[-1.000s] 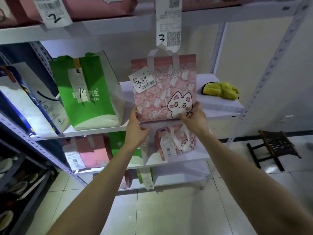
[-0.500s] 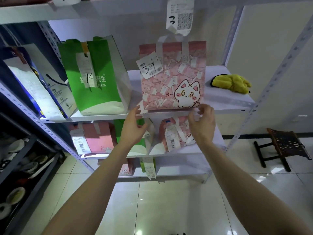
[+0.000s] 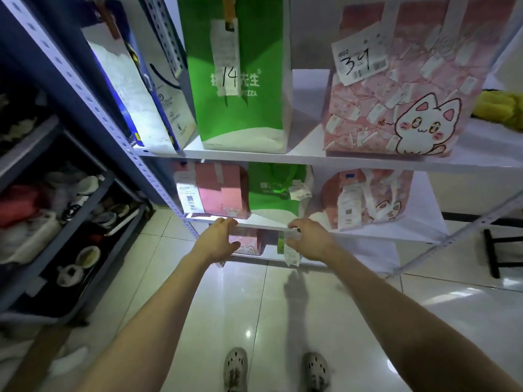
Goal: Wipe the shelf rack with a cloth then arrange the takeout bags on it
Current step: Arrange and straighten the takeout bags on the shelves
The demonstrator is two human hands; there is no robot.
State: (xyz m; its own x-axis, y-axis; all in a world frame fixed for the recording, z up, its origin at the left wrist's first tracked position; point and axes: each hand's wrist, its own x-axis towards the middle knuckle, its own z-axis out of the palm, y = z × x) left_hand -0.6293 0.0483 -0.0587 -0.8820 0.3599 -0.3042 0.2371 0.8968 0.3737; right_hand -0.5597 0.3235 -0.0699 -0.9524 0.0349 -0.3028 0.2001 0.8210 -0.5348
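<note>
The pink cat bag (image 3: 402, 89) marked 34 stands upright on the white shelf rack (image 3: 311, 159), right of a green pizza bag (image 3: 240, 80) marked 14. On the shelf below stand a pink bag (image 3: 215, 193), a green bag (image 3: 277, 190) and a small pink cat bag (image 3: 368, 199). My left hand (image 3: 218, 241) and my right hand (image 3: 308, 239) are both empty with fingers apart, held low in front of the lower shelf's front edge. The yellow cloth (image 3: 501, 106) lies at the shelf's far right.
A blue and white bag (image 3: 135, 89) leans at the left of the upper shelf. A dark rack (image 3: 70, 210) with dishes stands on the left. A small dark stool (image 3: 501, 244) is at the right. More bags (image 3: 246, 244) sit on the bottom shelf. My shoes (image 3: 235, 369) are on the tiled floor.
Both hands let go of the pink cat bag, which now stands on the shelf, and dropped to the lower shelf's edge. The view moved closer and downward.
</note>
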